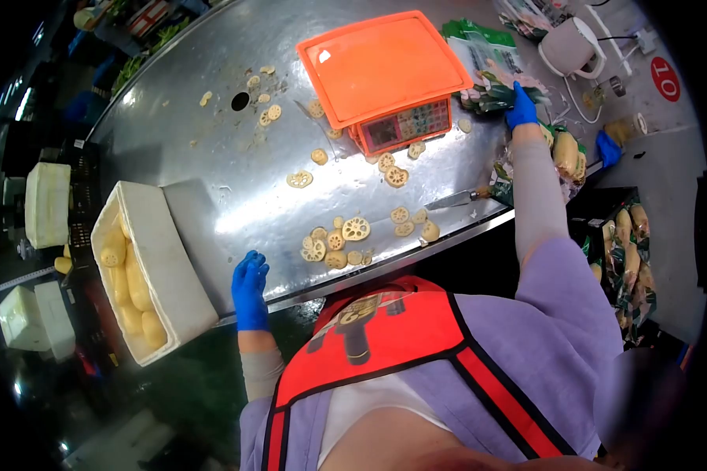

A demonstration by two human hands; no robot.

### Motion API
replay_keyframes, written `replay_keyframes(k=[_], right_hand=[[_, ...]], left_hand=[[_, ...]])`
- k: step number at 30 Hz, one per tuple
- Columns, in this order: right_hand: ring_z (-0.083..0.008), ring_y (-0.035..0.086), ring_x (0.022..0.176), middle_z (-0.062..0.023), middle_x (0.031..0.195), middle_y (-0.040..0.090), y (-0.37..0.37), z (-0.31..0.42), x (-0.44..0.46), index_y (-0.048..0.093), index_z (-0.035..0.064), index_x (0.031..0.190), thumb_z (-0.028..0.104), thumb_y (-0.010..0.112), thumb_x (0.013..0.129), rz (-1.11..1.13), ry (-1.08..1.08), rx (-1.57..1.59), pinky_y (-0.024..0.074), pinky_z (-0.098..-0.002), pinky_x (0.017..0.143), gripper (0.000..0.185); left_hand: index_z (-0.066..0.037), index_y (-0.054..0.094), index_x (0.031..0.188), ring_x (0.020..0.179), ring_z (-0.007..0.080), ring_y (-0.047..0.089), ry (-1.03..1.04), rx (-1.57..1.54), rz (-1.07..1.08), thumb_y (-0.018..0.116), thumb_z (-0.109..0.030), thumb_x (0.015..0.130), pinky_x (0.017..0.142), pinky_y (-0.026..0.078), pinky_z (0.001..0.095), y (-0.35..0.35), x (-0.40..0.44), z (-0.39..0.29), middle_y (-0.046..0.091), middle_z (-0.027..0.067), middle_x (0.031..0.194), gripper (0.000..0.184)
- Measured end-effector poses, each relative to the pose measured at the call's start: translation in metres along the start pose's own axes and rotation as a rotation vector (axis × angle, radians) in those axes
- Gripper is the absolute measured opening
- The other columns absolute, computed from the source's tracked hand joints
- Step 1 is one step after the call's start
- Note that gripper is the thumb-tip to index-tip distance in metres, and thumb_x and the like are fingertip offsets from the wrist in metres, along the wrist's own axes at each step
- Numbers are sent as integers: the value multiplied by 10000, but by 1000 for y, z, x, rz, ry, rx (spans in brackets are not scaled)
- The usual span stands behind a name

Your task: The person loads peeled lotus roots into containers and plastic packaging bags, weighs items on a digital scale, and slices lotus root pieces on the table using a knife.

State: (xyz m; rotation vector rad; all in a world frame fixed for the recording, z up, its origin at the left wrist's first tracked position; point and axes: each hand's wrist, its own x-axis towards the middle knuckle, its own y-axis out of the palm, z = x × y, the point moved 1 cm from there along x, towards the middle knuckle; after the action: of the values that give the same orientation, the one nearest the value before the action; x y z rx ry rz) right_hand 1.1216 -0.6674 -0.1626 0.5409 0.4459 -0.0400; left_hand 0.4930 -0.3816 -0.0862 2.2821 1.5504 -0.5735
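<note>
Blue-gloved right hand (521, 110): on the plastic packs (489, 96) beside the orange-topped scale (385, 71); we cannot tell whether its fingers grip, and slick film could slide from us.
Blue-gloved left hand (250, 286): by the worktop's (251, 212) near edge, fingers loosely open, apparently empty.
Knife (452, 200): close to the edge and our right sleeve (540, 192); a brush might knock it off.
Lotus root slices (356, 229): loose; a sweeping forearm could scatter them.
</note>
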Motion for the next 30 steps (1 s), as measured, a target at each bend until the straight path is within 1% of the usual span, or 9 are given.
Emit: replay_keyframes(k=[2,4,6,8,11,14,17,25,30], right_hand=[[-237,584,881,-113,998,603,-63,-22,33,486,-63,1164,179,666,760,316,-790,-1010,465,-322,770,504],[-162,521,1002,-80,1134,555,-17,-49,-73,502,-24,1164,183,646,801,92,-563,-606,412,-309,860,442],[-212,519,1017,-130,1124,552,1,-72,-125,513,8,1137,257,679,763,165,-352,-961,397,-305,884,479],[-360,435,1133,-244,1245,433,-16,-110,-94,518,18,1134,372,642,758,303,-753,-1327,365,-397,936,531],[-386,290,1258,-245,1366,300,-2,-123,-125,415,-10,1262,395,498,819,435,-689,-1691,227,-400,1057,606],[-399,283,1258,-236,1380,275,3,-144,-174,274,-40,1328,347,508,816,365,-781,-1646,233,-412,1053,683],[-399,289,1255,-229,1368,299,21,-178,-214,306,-11,1322,374,559,804,369,-695,-1573,246,-412,1044,693],[-398,413,1039,-222,1169,418,83,-224,-289,456,4,1150,308,644,709,260,-980,-1414,361,-453,881,568],[-401,285,1254,-183,1378,298,83,-261,-327,444,72,1247,357,549,796,786,-867,-1558,274,-484,1000,544]], left_hand=[[-16,514,1163,952,172,576,29,32,14,571,-179,850,847,449,275,5,3,3,600,90,1037,358],[-21,516,1164,939,167,575,-4,45,27,577,-188,846,842,447,274,14,4,3,599,87,1039,364],[-36,527,1163,898,150,570,-54,82,57,589,-205,837,824,439,262,27,0,-3,598,78,1038,373],[-36,529,1161,897,148,571,-29,107,97,588,-203,838,821,440,260,36,2,-1,598,78,1039,368],[-32,530,1157,900,145,570,16,101,155,585,-199,841,817,443,253,36,7,10,598,80,1040,362],[-26,526,1158,915,145,568,-2,103,180,584,-195,844,828,448,258,34,4,14,595,87,1048,361],[-8,525,1156,942,163,567,-32,103,190,575,-175,847,834,443,277,27,1,18,591,94,1051,355],[18,525,1139,965,178,564,8,61,246,585,-145,842,838,461,292,-2,12,21,582,101,1061,344],[5,526,1141,959,169,564,-46,100,246,575,-161,850,835,455,287,-29,7,30,582,98,1065,339]])
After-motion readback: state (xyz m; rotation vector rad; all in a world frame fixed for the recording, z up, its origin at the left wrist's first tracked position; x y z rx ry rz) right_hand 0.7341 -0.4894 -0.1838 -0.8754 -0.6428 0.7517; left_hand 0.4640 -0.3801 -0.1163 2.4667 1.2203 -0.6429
